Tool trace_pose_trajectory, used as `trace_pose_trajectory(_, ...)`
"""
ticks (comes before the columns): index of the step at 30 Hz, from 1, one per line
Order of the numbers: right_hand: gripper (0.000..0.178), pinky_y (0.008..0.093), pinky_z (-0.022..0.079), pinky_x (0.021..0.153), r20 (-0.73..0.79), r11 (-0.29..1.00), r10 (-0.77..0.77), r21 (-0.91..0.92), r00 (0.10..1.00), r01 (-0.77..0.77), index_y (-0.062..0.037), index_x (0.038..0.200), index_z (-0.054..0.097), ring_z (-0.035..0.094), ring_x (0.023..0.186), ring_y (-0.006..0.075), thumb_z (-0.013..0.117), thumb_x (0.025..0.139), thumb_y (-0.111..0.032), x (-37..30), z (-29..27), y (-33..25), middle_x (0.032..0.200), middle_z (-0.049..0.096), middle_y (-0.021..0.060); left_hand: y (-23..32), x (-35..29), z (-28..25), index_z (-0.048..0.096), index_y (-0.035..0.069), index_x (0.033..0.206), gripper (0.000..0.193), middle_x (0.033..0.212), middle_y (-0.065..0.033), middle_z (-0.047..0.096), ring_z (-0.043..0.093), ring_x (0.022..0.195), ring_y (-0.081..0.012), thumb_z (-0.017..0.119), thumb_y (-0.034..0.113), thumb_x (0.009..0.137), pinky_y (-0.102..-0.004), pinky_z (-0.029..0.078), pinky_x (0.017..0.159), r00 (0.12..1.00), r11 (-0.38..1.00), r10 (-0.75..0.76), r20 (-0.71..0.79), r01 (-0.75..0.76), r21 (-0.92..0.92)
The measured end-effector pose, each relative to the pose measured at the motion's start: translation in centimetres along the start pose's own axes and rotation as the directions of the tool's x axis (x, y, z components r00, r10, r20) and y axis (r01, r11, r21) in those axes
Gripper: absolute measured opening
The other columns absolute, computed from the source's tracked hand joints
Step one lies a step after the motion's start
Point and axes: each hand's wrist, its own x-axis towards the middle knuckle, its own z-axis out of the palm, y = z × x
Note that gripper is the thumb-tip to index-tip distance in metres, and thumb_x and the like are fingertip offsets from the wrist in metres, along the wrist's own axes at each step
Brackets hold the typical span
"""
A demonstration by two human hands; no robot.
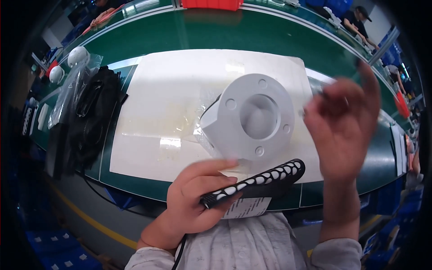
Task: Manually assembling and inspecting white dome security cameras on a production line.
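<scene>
My left hand [193, 193] is closed around one end of a black panel with a white oval pattern [265, 177] along its edge. The panel is tilted, its right end higher, and a white printed label [247, 208] shows below that edge. Just beyond it, a white plastic housing [227, 130] with a round flange and a deep central hole lies on the white board [148, 103]. My right hand [344, 121] is raised to the right of the housing, apart from it. Motion smears its fingers, so I cannot make out whether they hold anything.
A black fabric bundle [96, 108] and clear plastic bags [67, 96] lie at the left. White rounded parts [78, 56] stand behind them. A red bin [211, 4] is at the far edge of the green table [256, 33]. Other people [357, 24] work at the far sides.
</scene>
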Motion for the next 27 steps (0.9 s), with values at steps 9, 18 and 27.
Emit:
trace_pose_trajectory(9, 0.074, 0.0221, 0.043, 0.071, 0.235, 0.974, 0.190, 0.074, 0.953, -0.212, -0.0073, 0.132, 0.021, 0.053, 0.078, 0.0105, 0.056, 0.069, 0.008, 3.7, 1.9, 2.7, 0.102, 0.048, 0.0089, -2.5, 0.8, 0.0, 0.060, 0.001, 0.086, 0.022, 0.120, -0.0197, 0.046, 0.059, 0.090, -0.0280, 0.064, 0.000, 0.064, -0.0294, 0.050, 0.073, 0.995, 0.996, 0.079, 0.065, -0.081, 0.022)
trace_pose_trajectory(18, 0.078, 0.0228, 0.046, 0.069, 0.126, 0.933, 0.337, 0.091, 0.933, -0.349, -0.0069, 0.132, 0.019, 0.054, 0.075, 0.0124, 0.054, 0.065, 0.011, 4.0, 1.7, 2.8, 0.095, 0.051, 0.0079, -2.9, 1.0, -0.4, 0.059, -0.003, 0.089, 0.026, 0.122, -0.0179, 0.045, 0.058, 0.094, -0.0256, 0.060, -0.003, 0.064, -0.0291, 0.048, 0.079, 0.983, 0.997, 0.070, 0.171, -0.071, 0.001)
trace_pose_trajectory(27, 0.046, 0.0357, 0.042, 0.080, 0.473, 0.816, 0.063, -0.531, 0.879, 0.227, -0.0066, 0.114, 0.039, 0.059, 0.086, 0.0237, 0.060, 0.073, -0.008, 4.2, 1.2, 0.7, 0.096, 0.060, 0.0116, -2.6, 2.0, -0.2, 0.059, -0.005, 0.088, 0.022, 0.121, -0.0180, 0.045, 0.057, 0.093, -0.0263, 0.059, -0.003, 0.066, -0.0296, 0.047, 0.080, 0.971, 0.998, 0.025, 0.239, -0.039, 0.053)
